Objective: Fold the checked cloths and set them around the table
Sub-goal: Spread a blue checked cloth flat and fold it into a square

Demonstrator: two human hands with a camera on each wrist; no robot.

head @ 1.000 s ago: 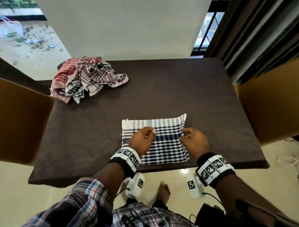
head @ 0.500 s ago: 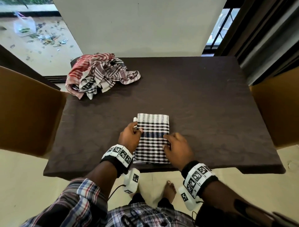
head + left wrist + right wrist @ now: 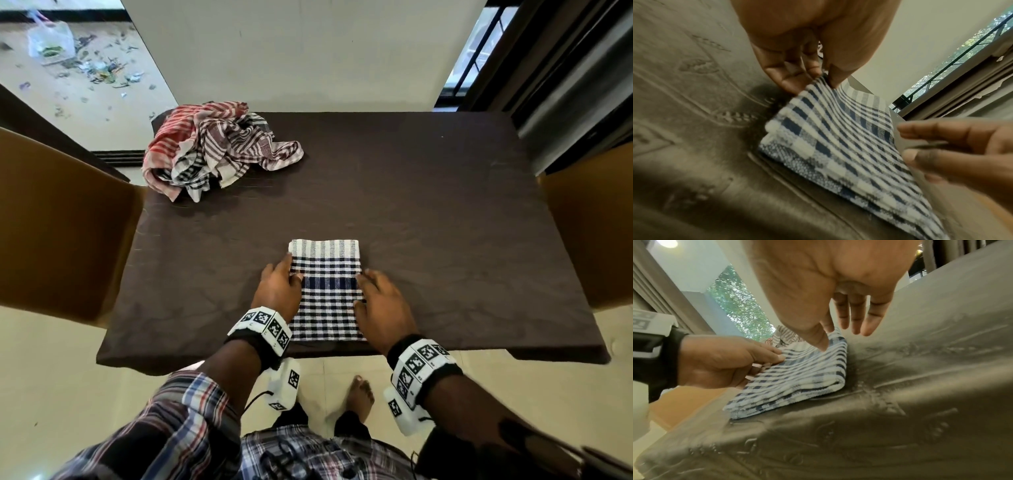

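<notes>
A blue-and-white checked cloth (image 3: 327, 291) lies folded into a narrow rectangle near the front edge of the dark brown table (image 3: 428, 212). My left hand (image 3: 291, 272) is at its left edge; in the left wrist view the thumb and fingers (image 3: 789, 82) pinch that edge of the cloth (image 3: 838, 138). My right hand (image 3: 364, 279) sits at the right edge. There its fingers (image 3: 856, 321) are straight and its thumb tip touches the top of the cloth (image 3: 807, 369). A crumpled pile of red and brown checked cloths (image 3: 219, 150) lies at the far left corner.
Brown chair backs stand at the table's left side (image 3: 61, 226) and right side (image 3: 596, 233). A white wall runs behind the table, with a window at the far right. My bare foot (image 3: 359, 397) is on the floor under the front edge.
The cloth went from a wide rectangle to a narrow one, folded in half sideways. Both hands then moved from its top to its side edges.
</notes>
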